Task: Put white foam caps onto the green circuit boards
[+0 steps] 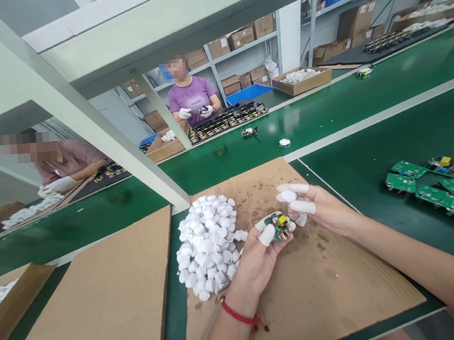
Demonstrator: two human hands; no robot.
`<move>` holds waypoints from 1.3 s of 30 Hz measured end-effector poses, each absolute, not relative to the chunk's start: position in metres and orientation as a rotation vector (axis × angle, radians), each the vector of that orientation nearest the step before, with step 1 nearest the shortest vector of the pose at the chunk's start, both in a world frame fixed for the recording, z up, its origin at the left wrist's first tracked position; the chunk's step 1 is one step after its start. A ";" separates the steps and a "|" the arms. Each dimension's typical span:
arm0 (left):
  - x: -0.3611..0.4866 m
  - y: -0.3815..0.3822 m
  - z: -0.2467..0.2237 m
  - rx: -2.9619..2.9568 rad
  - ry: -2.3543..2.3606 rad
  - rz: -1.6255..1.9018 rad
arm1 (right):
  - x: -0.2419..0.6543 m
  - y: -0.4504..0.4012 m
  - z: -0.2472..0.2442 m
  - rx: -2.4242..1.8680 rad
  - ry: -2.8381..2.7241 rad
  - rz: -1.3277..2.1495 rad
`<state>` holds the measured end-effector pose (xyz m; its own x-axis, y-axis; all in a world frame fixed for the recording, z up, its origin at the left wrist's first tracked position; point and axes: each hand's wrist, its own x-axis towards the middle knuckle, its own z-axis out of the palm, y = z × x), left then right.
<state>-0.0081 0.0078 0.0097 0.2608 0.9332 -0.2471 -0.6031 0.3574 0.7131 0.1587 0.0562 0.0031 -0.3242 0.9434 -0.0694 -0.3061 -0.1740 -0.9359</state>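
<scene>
Over the near cardboard sheet (323, 288), the left hand (259, 256), with a red bracelet (238, 316) at its wrist, has its grip closed on a small circuit board (280, 226) with a yellow part on top; the right hand (326, 209), just beside it, has its grip together on a white disc (288, 196) between covered fingertips; both hands wear white finger covers. On the same sheet, left of the hands, lies a heap of white pieces (207, 245); farther left are a second cardboard sheet (103, 290) and, at the edge of view, an open carton (26, 311) with more white pieces in it; to the right, green boards (435, 195) lie grouped on the green desk (365, 127).

Beyond the pale rail, a green strip (218, 163) carries a few separate boards, one of them (284, 143) topped with white; past it, dense rows of boards (229, 121) stand before a person in a purple shirt (193, 96) and white gloves, while another person (65, 162), also gloved, leans in at far left; a blue tray (248, 93) and a carton of white pieces (302, 80) sit near the rows; behind them, metal shelves (210, 61) hold cardboard boxes.
</scene>
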 end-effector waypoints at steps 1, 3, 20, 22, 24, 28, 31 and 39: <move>-0.008 0.008 0.010 0.548 0.713 1.112 | 0.159 0.056 0.002 -0.875 -1.097 1.668; -0.009 0.007 0.012 0.569 0.689 1.104 | 0.159 0.057 0.000 -0.867 -1.119 1.650; -0.006 0.002 0.012 0.731 0.627 1.009 | 0.160 0.040 0.004 -0.506 -1.507 1.393; -0.004 0.000 0.012 0.739 0.639 0.999 | 0.158 0.037 0.001 -0.472 -1.527 1.415; -0.002 -0.001 0.012 0.743 0.656 0.999 | 0.154 0.034 -0.001 -0.470 -1.537 1.421; 0.000 -0.001 0.011 0.743 0.659 1.012 | 0.150 0.030 -0.001 -0.546 -1.594 1.265; 0.001 -0.002 0.010 0.765 0.666 0.995 | 0.153 0.031 0.002 -0.516 -1.659 1.197; -0.002 -0.004 0.011 0.810 0.686 1.031 | 0.156 0.033 0.012 -0.336 -1.754 1.562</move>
